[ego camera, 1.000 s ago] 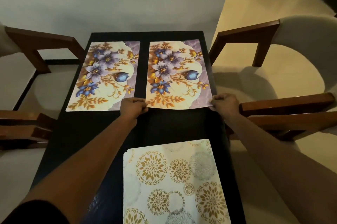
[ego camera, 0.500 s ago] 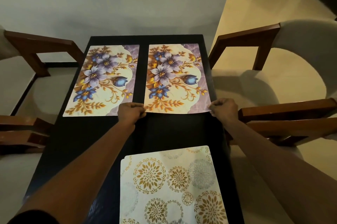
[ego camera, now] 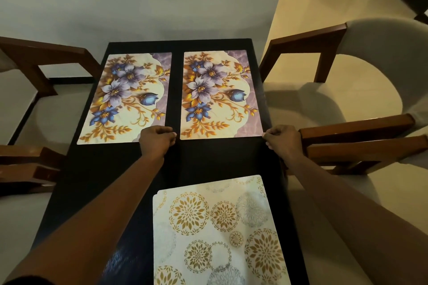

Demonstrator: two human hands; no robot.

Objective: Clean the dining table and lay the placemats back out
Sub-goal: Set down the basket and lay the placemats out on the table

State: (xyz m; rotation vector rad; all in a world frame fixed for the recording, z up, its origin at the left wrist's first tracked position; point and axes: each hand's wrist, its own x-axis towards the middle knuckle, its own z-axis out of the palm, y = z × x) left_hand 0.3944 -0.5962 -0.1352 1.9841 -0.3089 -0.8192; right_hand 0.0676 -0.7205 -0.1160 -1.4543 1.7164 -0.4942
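From my remote feed, my left hand [ego camera: 157, 140] and right hand [ego camera: 281, 140], fingers curled, pinch the near corners of the right floral placemat [ego camera: 220, 97] on the black dining table [ego camera: 208, 159], beside its twin [ego camera: 126, 99], a gold-medallion placemat [ego camera: 217, 231] nearer; no writing visible.

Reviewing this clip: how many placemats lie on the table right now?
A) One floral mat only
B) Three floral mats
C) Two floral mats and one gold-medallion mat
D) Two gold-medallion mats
C: two floral mats lie side by side at the far end, the left mat and the right mat, and one gold-medallion mat lies at the near end of the table.
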